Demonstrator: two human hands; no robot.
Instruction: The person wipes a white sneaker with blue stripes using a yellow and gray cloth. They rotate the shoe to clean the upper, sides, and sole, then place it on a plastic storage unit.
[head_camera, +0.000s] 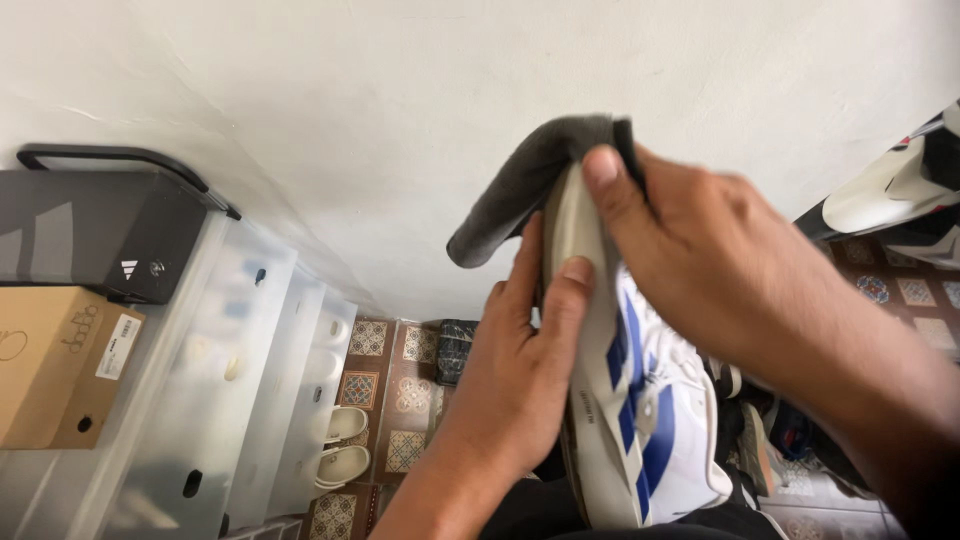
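White with blue stripes, the sneaker (640, 420) stands sole-up before the wall. The left hand (520, 370) grips its beige sole; the right hand (700, 260) pinches a grey cloth (520, 185) against the toe. Clear shoe boxes (240, 380) stack well left of the sneaker.

Left hand (520, 370) grips a white sneaker with blue stripes (640, 420) by its sole edge, sole toward the wall. Right hand (690, 260) presses a grey cloth (520, 185) onto the sole's top end. Clear stacked shoe boxes (250, 380), a brown cardboard box (50, 365) and pale slippers (340, 450) on the patterned tile floor (410, 395) sit left.
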